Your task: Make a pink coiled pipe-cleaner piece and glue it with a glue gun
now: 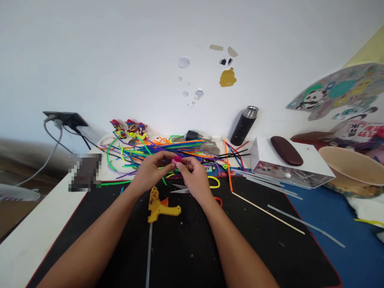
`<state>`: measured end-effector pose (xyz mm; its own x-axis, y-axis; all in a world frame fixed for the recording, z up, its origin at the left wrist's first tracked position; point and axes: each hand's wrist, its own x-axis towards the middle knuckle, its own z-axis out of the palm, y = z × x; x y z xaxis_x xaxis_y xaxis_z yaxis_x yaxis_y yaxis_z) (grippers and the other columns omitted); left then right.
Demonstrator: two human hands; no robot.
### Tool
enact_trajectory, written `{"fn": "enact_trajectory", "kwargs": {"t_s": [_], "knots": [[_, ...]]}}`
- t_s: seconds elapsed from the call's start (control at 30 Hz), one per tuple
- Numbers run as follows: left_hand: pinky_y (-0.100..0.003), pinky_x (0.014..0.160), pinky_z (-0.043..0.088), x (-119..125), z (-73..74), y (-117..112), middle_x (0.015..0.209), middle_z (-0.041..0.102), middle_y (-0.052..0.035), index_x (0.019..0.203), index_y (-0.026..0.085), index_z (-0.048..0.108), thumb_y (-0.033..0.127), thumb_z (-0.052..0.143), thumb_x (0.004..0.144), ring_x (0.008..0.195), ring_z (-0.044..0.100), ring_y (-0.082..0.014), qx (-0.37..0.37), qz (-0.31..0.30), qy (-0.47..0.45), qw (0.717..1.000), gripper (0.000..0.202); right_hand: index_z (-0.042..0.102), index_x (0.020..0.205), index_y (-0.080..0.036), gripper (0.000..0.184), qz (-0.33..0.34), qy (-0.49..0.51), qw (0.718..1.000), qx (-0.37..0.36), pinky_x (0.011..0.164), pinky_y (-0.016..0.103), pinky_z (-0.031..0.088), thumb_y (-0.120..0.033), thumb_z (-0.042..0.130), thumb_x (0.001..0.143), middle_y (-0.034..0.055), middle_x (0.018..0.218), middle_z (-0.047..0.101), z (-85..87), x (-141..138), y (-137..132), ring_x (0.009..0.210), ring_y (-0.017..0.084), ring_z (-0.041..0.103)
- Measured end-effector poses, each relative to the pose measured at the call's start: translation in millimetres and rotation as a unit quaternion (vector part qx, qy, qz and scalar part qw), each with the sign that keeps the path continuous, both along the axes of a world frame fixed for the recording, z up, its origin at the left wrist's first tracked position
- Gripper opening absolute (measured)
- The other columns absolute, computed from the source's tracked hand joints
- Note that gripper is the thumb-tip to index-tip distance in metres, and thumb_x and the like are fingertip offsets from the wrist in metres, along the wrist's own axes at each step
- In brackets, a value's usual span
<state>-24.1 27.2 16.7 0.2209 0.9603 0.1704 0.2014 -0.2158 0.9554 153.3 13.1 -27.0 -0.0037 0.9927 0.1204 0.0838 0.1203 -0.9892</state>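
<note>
Between my fingertips is a small bright pink piece (177, 159), too small and covered to name its kind. My left hand (152, 171) pinches it from the left, and my right hand (195, 176) holds it from the right. Just below them on the black mat lies a yellow glue gun (159, 209) with a long clear glue stick (149, 256) in its back end. Scissors (181, 189) with pointed metal blades lie partly under my right hand. Behind both hands spreads a heap of colourful pipe cleaners (177, 146).
Three small colourful figures (131, 128) stand at the back left. A black thermos (244, 126) and a white box (282, 160) with a brown case (286, 151) on top stand right. A wooden stick (267, 213) and clear glue sticks (306, 225) lie on the right side.
</note>
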Motion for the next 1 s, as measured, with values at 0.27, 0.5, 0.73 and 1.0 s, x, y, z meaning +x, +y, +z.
{"fn": "enact_trajectory", "kwargs": {"t_s": [0.27,0.5,0.73,1.0], "knots": [[-0.038,0.093,0.058,8,-5.0,0,0.107,0.078,-0.0079,0.107,0.022,0.079,0.036,0.088,0.082,0.098,0.073,-0.0268,0.02,0.014,0.022,0.999,0.031,0.07,0.1,-0.022,0.032,-0.027,-0.007,0.999,-0.021,0.048,0.026,0.036,-0.052,0.071,0.092,-0.0077,0.057,0.049,0.4,0,2,0.049,0.015,0.048],[-0.038,0.093,0.058,10,-10.1,3,0.111,0.076,-0.008,0.121,0.021,0.072,0.037,0.087,0.082,0.104,0.072,-0.0259,-0.009,-0.003,-0.015,1.0,0.045,0.07,0.101,-0.022,0.03,-0.034,0.005,0.999,-0.009,0.05,0.026,0.038,-0.05,0.07,0.092,-0.0073,0.058,0.051,2.5,0,0,0.05,0.015,0.049],[-0.037,0.093,0.057,12,-10.9,1,0.111,0.076,-0.008,0.119,0.023,0.074,0.037,0.084,0.086,0.105,0.071,-0.0254,0.008,-0.004,-0.003,1.0,0.037,0.07,0.098,-0.022,0.027,-0.044,-0.025,0.999,0.008,0.056,0.028,0.038,-0.049,0.069,0.092,-0.0065,0.059,0.052,5.7,2,0,0.056,0.017,0.051],[-0.037,0.091,0.058,15,-11.3,2,0.107,0.076,-0.0074,0.107,0.021,0.073,0.044,0.088,0.082,0.102,0.071,-0.0246,-0.016,-0.011,-0.057,0.998,0.037,0.069,0.098,-0.022,0.032,-0.044,0.011,0.999,-0.01,0.054,0.028,0.039,-0.054,0.07,0.092,-0.0072,0.059,0.051,6.2,0,-1,0.053,0.016,0.048]]}}
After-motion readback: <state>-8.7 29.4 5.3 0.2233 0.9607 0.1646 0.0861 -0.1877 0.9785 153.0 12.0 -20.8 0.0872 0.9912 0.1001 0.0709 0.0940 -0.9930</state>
